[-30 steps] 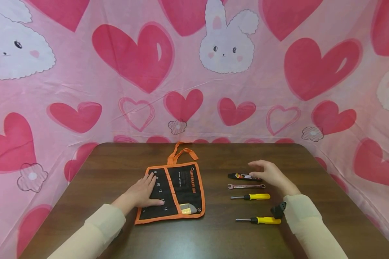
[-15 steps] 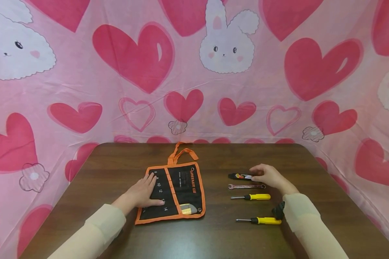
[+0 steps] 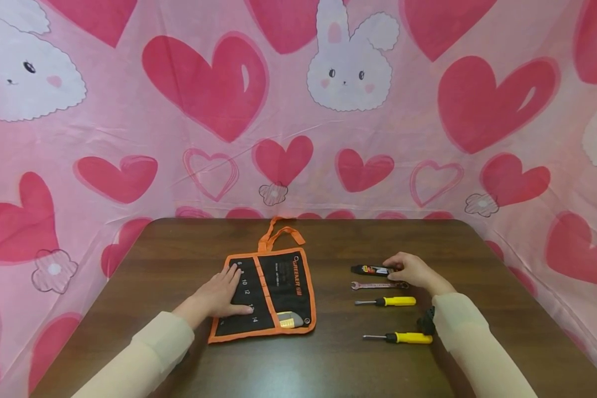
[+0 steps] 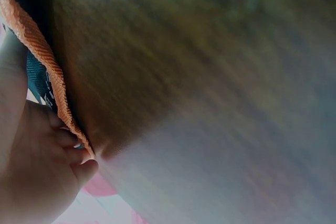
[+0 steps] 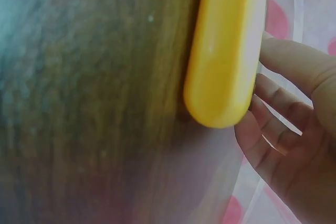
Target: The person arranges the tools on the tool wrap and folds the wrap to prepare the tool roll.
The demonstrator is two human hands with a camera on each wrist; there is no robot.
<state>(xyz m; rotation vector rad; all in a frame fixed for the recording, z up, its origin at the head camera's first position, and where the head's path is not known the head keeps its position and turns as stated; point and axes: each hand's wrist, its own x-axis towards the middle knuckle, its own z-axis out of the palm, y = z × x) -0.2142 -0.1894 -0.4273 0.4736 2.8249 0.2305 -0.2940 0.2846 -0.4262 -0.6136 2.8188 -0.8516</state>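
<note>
My left hand (image 3: 218, 294) lies with straight fingers on the black tool pouch (image 3: 288, 276), which has orange edging and printed sizes. A yellow and grey utility knife (image 3: 289, 320) shows in the pouch's lower right pocket. At the right, my right hand (image 3: 415, 272) pinches the right end of a small black case (image 3: 370, 270) with a printed label, which lies on the table. Just below the case is a combination wrench (image 3: 375, 286). Two yellow-handled screwdrivers (image 3: 399, 301) lie nearer. In the right wrist view, a yellow handle (image 5: 226, 51) hides what the fingertips touch.
Everything lies on a dark wooden table (image 3: 328, 365). Orange ties (image 3: 283, 235) extend from the pouch's far edge. Behind the table hangs a pink cloth (image 3: 298, 121) with hearts and rabbits. The right wrist camera hangs over the nearest screwdriver's handle end.
My right hand has come down from just above the black case, and its thumb and fingers have closed on the case's right end. The left hand has stayed on the pouch.
</note>
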